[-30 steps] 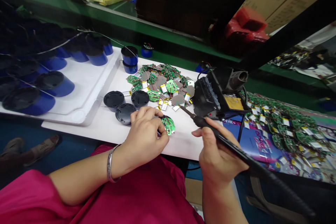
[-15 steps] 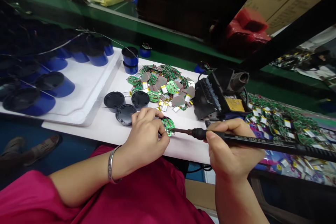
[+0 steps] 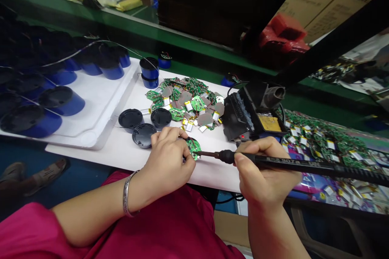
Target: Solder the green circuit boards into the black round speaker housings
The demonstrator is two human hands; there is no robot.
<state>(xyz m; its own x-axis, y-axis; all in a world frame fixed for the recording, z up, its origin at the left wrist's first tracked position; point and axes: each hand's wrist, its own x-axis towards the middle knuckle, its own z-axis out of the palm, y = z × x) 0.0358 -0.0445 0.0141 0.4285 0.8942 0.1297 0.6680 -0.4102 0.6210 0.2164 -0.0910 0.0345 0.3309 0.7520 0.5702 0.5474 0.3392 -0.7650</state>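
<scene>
My right hand (image 3: pixel 264 170) grips a black soldering iron (image 3: pixel 282 162) like a pen, its handle running off to the right. The iron's tip touches, or nearly touches, a round green circuit board (image 3: pixel 193 147) near the table's front. My left hand (image 3: pixel 172 156) is closed at the board's left side, thumb and fingers pressed together. What sits between those fingertips is hidden, and the hand covers part of the board. Beside it lie three round black caps, the nearest a black cap (image 3: pixel 143 135).
Behind lies a pile of circuit boards and silver battery cells (image 3: pixel 188 103). A black soldering stand (image 3: pixel 240 117) with a yellow sponge (image 3: pixel 270 122) is to the right, near more boards (image 3: pixel 331 137). At left, a white foam tray (image 3: pixel 100 121) holds several blue-and-black cups (image 3: pixel 62 99).
The view has shifted slightly. Both hands keep nearly the same places, with the iron's tip still at the board. A red light now shows on the soldering stand.
</scene>
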